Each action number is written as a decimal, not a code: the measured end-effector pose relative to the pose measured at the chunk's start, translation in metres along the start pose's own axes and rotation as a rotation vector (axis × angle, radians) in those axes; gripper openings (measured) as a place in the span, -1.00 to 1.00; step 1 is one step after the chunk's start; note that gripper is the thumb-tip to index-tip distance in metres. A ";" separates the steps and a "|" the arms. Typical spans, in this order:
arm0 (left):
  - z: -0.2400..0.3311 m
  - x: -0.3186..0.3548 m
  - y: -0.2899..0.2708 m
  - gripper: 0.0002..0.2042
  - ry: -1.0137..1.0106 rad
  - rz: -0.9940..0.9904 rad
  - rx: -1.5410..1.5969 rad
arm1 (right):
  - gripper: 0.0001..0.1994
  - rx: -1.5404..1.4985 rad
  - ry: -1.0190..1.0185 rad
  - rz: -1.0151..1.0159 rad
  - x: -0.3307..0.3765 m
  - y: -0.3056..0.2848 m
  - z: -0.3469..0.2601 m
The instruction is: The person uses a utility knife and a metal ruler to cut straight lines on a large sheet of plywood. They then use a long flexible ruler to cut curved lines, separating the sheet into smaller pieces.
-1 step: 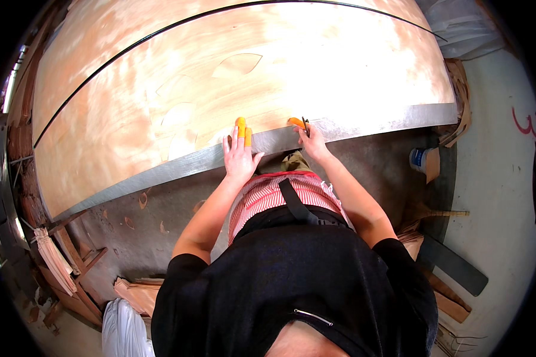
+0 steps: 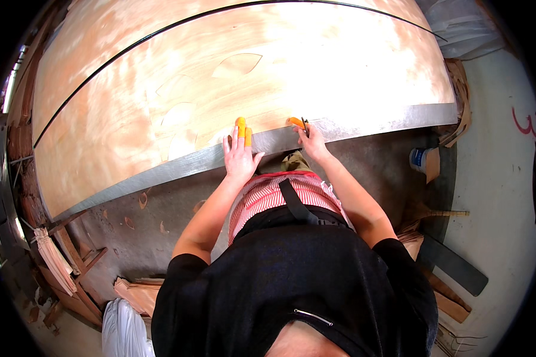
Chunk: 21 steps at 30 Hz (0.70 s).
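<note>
The left hand [image 2: 239,156] is laid flat, fingers spread, on the surface's [image 2: 178,168] grey edge; a small dark tool [image 2: 304,124] is gripped by the right hand [image 2: 311,141]; a blue-labelled white container [image 2: 421,159] is seen at three o'clock.

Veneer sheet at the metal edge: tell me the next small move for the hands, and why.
Probably draw the right hand, which grips a small dark tool, along the metal edge while the left hand presses flat. Both hands sit at the veneer sheet border, orange-covered fingertips on the wood.

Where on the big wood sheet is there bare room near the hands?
The veneer sheet lies bare beyond both hands up to the black line. It is crowded only at the metal edge, where the left hand and right hand rest.
</note>
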<state>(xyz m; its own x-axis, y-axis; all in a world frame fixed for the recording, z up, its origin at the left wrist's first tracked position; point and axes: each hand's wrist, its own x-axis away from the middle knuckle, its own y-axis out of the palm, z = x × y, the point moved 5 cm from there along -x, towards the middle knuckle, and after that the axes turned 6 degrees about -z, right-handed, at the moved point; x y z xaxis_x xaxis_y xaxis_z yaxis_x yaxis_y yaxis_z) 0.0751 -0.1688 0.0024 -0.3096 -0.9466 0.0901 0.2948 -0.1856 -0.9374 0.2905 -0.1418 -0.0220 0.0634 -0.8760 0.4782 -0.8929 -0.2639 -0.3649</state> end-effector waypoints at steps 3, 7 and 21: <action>0.002 -0.002 -0.001 -0.25 0.000 0.031 0.001 | -0.82 0.058 -0.029 -0.028 0.000 0.004 -0.005; 0.004 -0.004 0.000 -0.25 -0.013 0.013 0.014 | -0.80 0.264 -0.068 -0.065 -0.007 0.009 -0.004; -0.002 0.001 0.005 -0.28 0.017 0.033 0.020 | -0.81 0.518 -0.105 0.035 0.000 0.003 -0.008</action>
<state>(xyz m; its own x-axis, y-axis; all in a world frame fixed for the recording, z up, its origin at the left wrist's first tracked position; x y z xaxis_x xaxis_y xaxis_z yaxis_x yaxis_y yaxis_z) 0.0742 -0.1704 -0.0027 -0.3146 -0.9477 0.0533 0.3233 -0.1598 -0.9327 0.2844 -0.1393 -0.0163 0.1053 -0.9166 0.3857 -0.5601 -0.3751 -0.7386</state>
